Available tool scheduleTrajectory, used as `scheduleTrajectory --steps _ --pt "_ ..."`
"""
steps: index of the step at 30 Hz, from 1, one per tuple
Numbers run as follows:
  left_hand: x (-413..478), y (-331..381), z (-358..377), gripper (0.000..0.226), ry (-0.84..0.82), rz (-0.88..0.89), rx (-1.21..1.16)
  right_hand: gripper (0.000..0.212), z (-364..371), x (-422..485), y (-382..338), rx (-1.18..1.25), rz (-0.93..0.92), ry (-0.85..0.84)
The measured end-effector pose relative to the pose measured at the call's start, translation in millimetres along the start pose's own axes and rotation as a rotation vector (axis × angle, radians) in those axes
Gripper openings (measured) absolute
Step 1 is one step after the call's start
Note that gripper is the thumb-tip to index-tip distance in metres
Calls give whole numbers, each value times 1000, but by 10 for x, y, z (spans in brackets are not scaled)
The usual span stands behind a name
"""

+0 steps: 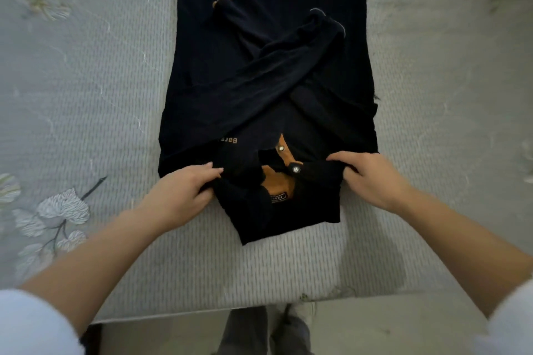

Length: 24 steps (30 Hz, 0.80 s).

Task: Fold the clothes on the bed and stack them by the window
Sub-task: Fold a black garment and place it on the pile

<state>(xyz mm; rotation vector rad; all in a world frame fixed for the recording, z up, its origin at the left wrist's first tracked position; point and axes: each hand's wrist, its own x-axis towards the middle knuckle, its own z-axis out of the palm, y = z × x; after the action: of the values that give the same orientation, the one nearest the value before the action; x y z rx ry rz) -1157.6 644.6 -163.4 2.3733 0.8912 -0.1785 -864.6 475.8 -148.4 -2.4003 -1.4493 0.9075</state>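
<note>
A dark navy polo-style shirt [259, 72] lies flat on the grey bed cover [418, 95], collar end toward the person, hem toward the far side. Both long sleeves are folded in over the body and cross each other in an X — the cuffs with tan trim end up near the far end. The tan placket [284, 150] with two pale buttons and a neck label shows at the collar, and there's some tan lettering on the chest, partly covered by a sleeve.

The left hand [184, 190] is pinching a bunch of fabric at the shoulder beside the collar, fingers curled around it. The right hand [372, 176] is doing the same on the other shoulder, clamped on a fold of cloth. The collar area looks a bit rumpled between them. Pale leaf prints [63, 210] decorate the cover on the left — the shirt sits clear of them.
</note>
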Motion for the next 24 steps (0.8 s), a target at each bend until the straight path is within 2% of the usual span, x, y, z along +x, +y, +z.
scheduleTrajectory --steps 4,6,9,11,13,16,19,22,24 --pt "-418 289 12 22 -139 -32 -87 39 -62 -427 13 144 28 -169" --pt "-629 420 66 20 -243 -38 -102 35 -69 -627 44 173 53 -315" --pt "-883 538 137 13 -501 -75 -276 36 -110 -887 84 247 90 -602" --pt "-968 600 123 19 -711 -139 -444 38 -153 -1002 91 289 133 -779" --pt "-954 627 29 20 -812 -195 -605 33 -204 -1024 101 327 169 -852" --pt "-775 582 -236 15 -760 -253 -772 23 -323 -876 97 419 217 -750" --pt "-411 525 -463 24 -609 -314 -787 19 -545 -563 24 493 245 -627" --pt "77 379 -616 48 -373 -587 -899 30 -785 -93 -47 502 300 -524" --pt "412 246 -790 33 -340 -552 -997 26 -865 257 -90 536 384 -376"
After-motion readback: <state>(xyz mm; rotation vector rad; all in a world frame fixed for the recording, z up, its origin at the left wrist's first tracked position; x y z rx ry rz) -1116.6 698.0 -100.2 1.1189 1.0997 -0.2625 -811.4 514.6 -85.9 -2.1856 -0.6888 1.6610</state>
